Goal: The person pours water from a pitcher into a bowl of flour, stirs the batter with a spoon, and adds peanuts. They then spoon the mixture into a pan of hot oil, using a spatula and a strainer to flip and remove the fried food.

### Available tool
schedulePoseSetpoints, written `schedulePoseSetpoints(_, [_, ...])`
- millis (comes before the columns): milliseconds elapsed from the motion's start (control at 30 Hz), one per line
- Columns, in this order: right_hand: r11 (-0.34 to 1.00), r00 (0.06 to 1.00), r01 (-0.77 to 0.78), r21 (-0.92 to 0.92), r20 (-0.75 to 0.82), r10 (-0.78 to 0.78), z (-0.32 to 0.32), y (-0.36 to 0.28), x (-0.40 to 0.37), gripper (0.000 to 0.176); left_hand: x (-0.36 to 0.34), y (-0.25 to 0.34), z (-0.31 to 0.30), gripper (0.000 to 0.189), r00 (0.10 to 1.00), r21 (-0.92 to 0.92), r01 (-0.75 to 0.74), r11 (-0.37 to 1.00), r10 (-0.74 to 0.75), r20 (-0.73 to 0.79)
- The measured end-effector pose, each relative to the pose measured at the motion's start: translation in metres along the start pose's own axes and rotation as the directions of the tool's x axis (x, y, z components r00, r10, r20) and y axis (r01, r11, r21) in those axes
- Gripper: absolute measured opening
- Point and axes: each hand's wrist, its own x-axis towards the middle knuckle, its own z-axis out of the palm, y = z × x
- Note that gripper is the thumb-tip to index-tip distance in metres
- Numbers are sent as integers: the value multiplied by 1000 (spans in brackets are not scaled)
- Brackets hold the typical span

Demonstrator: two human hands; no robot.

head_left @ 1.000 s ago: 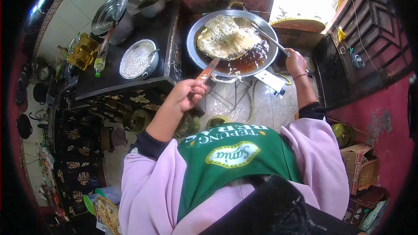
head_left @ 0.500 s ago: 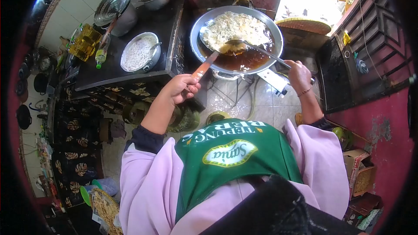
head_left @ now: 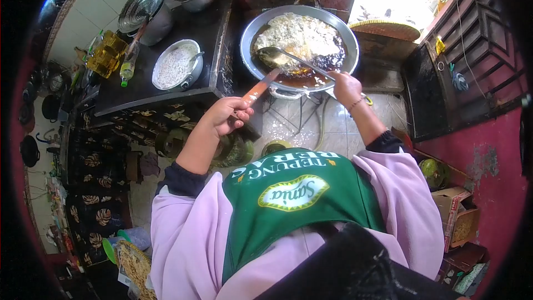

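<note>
A wide metal pan [head_left: 245, 50] holds brown oil with a large pale, lumpy mass of frying food [head_left: 302, 30] across its far side. My left hand [head_left: 229, 115] is closed around the flat, orange-brown handle of a utensil [head_left: 256, 90]; its far end is hidden in the oil near the pan's close side. A long-handled metal ladle [head_left: 302, 61] is gripped in my right hand [head_left: 347, 88], over the pan's right front rim. The ladle's dark bowl rests at the left edge of the food.
On the black counter to the left stand a pot of white batter [head_left: 176, 65] with a spoon, oil bottles [head_left: 105, 55] and a lidded pot [head_left: 154, 28]. A woven tray [head_left: 386, 29] lies right of the pan. A dark metal grille [head_left: 480, 39] lines the right.
My right hand has moved left and inward, carrying the ladle's bowl leftward across the food. My left hand and its utensil have barely shifted.
</note>
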Motion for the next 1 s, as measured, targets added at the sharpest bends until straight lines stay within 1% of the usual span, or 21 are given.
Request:
schedulePoseSetpoints(33, [1000,999,-14,10,30,14,11,0,6,34,0,0,0,15,1000,0,0,1000,0,-2])
schedulePoseSetpoints(67, [994,994,-44,104,100,34,3,-2,6,34,1,-1,-2,14,1000,-7,2,1000,-2,10])
schedulePoseSetpoints(167, [979,986,-142,147,109,127,-18,9,-1,36,4,0,-6,13,1000,-6,2,1000,-1,28])
schedulePoseSetpoints(233, [991,995,-94,99,-15,96,-43,27,-19,34,3,0,-4,12,1000,5,-3,1000,3,13])
schedulePoseSetpoints(267, [984,987,-149,95,-40,153,-56,36,-27,34,2,-1,-3,15,1000,25,-6,1000,6,17])
schedulePoseSetpoints(300, [985,986,-153,75,-61,158,-72,43,-38,34,2,-1,-2,17,1000,44,-9,999,8,20])
schedulePoseSetpoints(333, [977,974,-200,78,-96,207,-82,50,-48,35,1,-2,-1,19,1000,64,-12,998,10,25])
schedulePoseSetpoints(367, [974,969,-226,37,-91,228,-87,59,-54,36,0,-2,0,19,1000,62,-11,998,9,27])
schedulePoseSetpoints(433, [965,964,-260,-21,-71,258,-85,73,-61,38,-3,-3,3,19,1000,59,-8,998,6,31])
schedulePoseSetpoints(533, [952,957,-290,96,0,292,-56,77,-60,36,-9,-3,9,18,1000,59,-10,998,9,14])
schedulePoseSetpoints(633, [949,957,-289,125,10,290,-36,60,-54,38,-11,-6,8,19,1000,-36,16,999,-15,21])
schedulePoseSetpoints(733, [970,976,-206,128,-45,213,-32,59,-46,38,-12,-6,2,18,991,-233,62,970,-33,126])
schedulePoseSetpoints(833, [971,968,-214,106,-110,225,-49,51,-37,38,-11,-7,2,18,989,-276,62,959,-23,143])
schedulePoseSetpoints(867, [977,967,-198,85,-149,209,-48,53,-31,38,-11,-7,3,21,990,-283,60,957,-21,139])
schedulePoseSetpoints(933, [973,961,-220,72,-152,229,-46,54,-17,38,-9,-4,5,28,992,-299,53,953,-15,127])
schedulePoseSetpoints(967, [971,959,-230,67,-154,238,-45,53,-11,38,-5,-3,3,28,990,-309,59,949,-15,144])
schedulePoseSetpoints(1000, [971,964,-237,42,-113,240,-45,52,-6,39,0,-3,0,29,987,-318,65,946,-14,160])
